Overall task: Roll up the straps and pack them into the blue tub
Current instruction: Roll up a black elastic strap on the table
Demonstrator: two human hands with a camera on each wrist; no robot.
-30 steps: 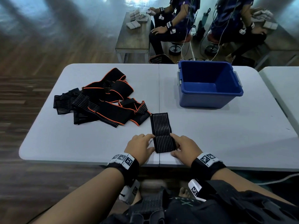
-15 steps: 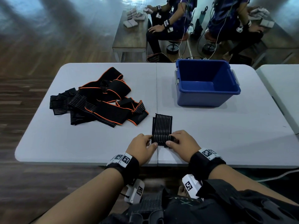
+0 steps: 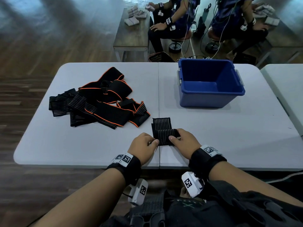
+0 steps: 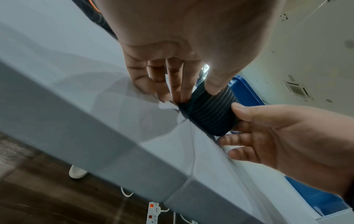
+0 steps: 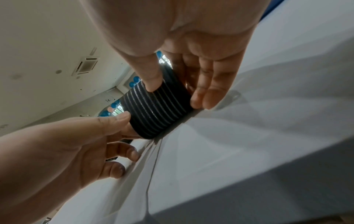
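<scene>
A black ribbed strap [image 3: 163, 130] lies on the grey table [image 3: 82, 145] near its front edge, its near part wound into a roll [image 4: 208, 112] [image 5: 157, 109]. My left hand [image 3: 144, 147] pinches the roll's left end with thumb and fingertips. My right hand [image 3: 183, 140] pinches its right end the same way. A short flat length of strap still stretches away from the roll. The blue tub [image 3: 209, 82] stands at the far right of the table with nothing visible inside. A heap of black straps with orange trim [image 3: 100, 100] lies at the far left.
A second table [image 3: 288, 89] adjoins on the right. Beyond the far edge two seated people [image 3: 173, 18] work at a low wooden bench [image 3: 132, 36]. A power strip [image 4: 153, 212] lies on the floor under the table.
The roll has grown and moved away from me as both hands wound the strap. The flat part is much shorter than a second ago.
</scene>
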